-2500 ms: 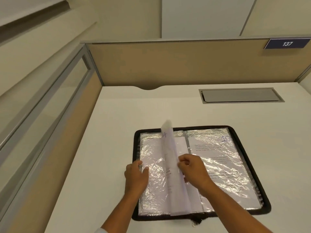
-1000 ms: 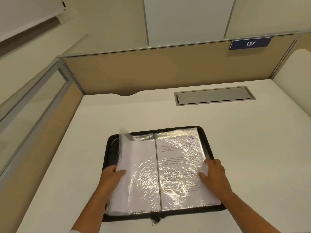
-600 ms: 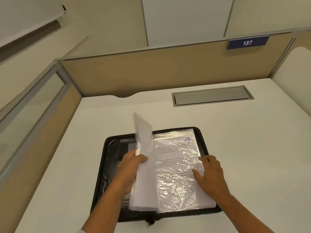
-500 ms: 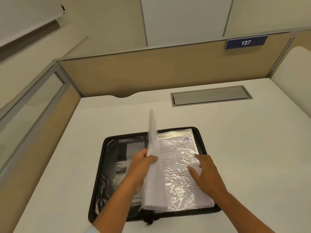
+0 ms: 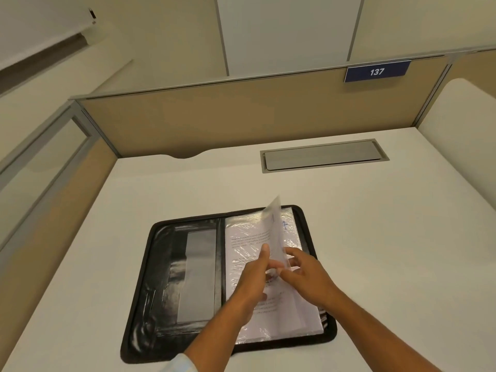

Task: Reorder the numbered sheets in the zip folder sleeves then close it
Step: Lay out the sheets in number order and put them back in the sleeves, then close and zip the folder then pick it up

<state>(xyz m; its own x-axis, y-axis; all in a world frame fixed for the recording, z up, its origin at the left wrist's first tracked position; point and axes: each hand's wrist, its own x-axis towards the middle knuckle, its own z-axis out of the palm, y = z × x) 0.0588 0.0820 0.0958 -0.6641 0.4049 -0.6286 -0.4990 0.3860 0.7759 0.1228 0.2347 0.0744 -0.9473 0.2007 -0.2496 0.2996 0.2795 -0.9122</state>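
White bench [image 5: 375, 237] fills this beige office cubicle, and the zip folder [image 5: 166, 291] lies on its near middle, opened flat and not zipped. The left half shows only the black inner cover with a grey pocket. All the plastic sleeves are on the right half. Most of them lie flat as a stack [image 5: 308, 315], but the lifted sleeves [image 5: 275, 229] stand tilted above it, leaning to the right.

The left hand [image 5: 253, 284] holds this bundle at its lower part. The thumb points up along the near face and the fingers seem to go behind it, so I take it for a pinch, though this part is blurred. The right hand [image 5: 308, 280] waits just on the other side with its fingers spread and loosely bent, gripping nothing.

I judge that the person is leafing through the sleeves to check the order of the numbers, and closing has not yet begun. A blue handwritten mark [image 5: 284, 226] shows near the top corner, but it is half hidden and I cannot read it.

The next move probably calls for laying the bundle down on the stack. The right hand should flatten it, because the film looks slippery and the leaves may slide apart.

Farther back, a grey cable hatch [image 5: 322, 154] is set into the bench. Behind it stands a tan partition [image 5: 241, 116] with a blue sign [image 5: 377, 71] reading 137.
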